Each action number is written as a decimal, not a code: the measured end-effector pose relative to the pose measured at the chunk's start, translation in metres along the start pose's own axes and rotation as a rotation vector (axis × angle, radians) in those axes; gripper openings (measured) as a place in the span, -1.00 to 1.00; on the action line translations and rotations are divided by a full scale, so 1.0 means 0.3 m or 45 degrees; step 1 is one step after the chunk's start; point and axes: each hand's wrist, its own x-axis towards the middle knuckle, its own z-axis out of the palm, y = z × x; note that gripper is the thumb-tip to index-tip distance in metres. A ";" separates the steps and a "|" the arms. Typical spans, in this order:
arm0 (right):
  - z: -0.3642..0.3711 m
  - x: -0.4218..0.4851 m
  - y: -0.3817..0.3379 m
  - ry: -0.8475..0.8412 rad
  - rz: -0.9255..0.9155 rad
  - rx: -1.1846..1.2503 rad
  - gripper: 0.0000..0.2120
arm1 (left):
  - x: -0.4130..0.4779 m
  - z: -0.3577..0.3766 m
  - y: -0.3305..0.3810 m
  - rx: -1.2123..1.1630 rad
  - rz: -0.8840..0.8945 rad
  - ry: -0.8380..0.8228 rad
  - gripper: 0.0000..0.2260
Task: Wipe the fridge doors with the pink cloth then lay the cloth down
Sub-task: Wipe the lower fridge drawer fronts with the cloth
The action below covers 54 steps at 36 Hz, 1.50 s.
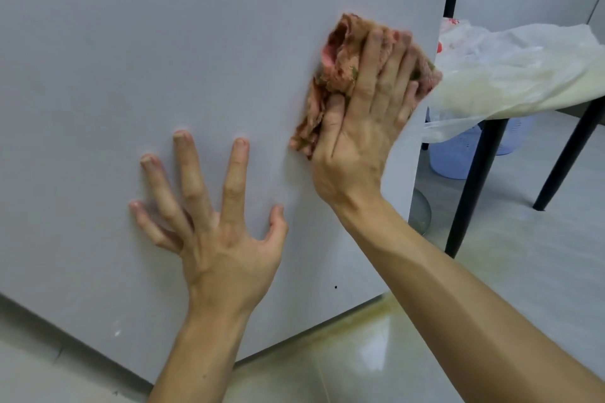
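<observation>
Smooth, flat grey-white fridge door (163, 75). Crumpled pink cloth (330, 75), terry-like with greenish specks, sits near the door's right edge, pressed flat under the right hand (363, 127), fingers mostly straight. Left hand (212, 222) is splayed, fingertips on the door, holding nothing. Far right: crinkly translucent plastic bag (507, 69), its red print unreadable.

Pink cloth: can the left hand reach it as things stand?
Probably yes. The left hand lies spread on the fridge door, and only bare door separates it from the pink cloth up to its right. The right hand covers much of the cloth, leaving its left edge free.
</observation>
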 end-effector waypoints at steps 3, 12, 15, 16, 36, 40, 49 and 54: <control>-0.011 -0.045 0.025 -0.116 -0.142 0.034 -0.43 | -0.007 -0.002 -0.031 0.018 -0.003 0.017 -0.23; -0.075 -0.474 0.280 -0.551 -0.814 -0.226 -0.42 | -0.013 -0.032 -0.101 -0.006 0.008 0.021 -0.25; -0.085 -0.381 0.304 -0.545 -0.975 -0.250 -0.39 | -0.026 -0.045 -0.139 -0.022 0.031 -0.005 -0.20; -0.087 -0.341 0.301 -0.536 -1.006 -0.251 -0.39 | -0.030 -0.048 -0.152 -0.018 0.048 -0.017 -0.19; 0.065 -0.475 -0.105 -0.440 -0.810 -0.029 -0.53 | -0.072 -0.148 -0.420 0.083 -0.028 -0.042 0.08; 0.044 -0.580 -0.005 -0.560 -0.972 -0.071 -0.56 | -0.139 -0.123 -0.449 0.115 -0.012 -0.098 0.14; 0.050 -0.500 -0.056 -0.460 -0.848 -0.103 -0.52 | -0.167 -0.136 -0.513 0.184 -0.064 -0.089 0.19; 0.105 -0.299 -0.287 -0.230 -0.404 -0.038 -0.52 | -0.165 -0.146 -0.543 0.123 -0.040 -0.069 0.15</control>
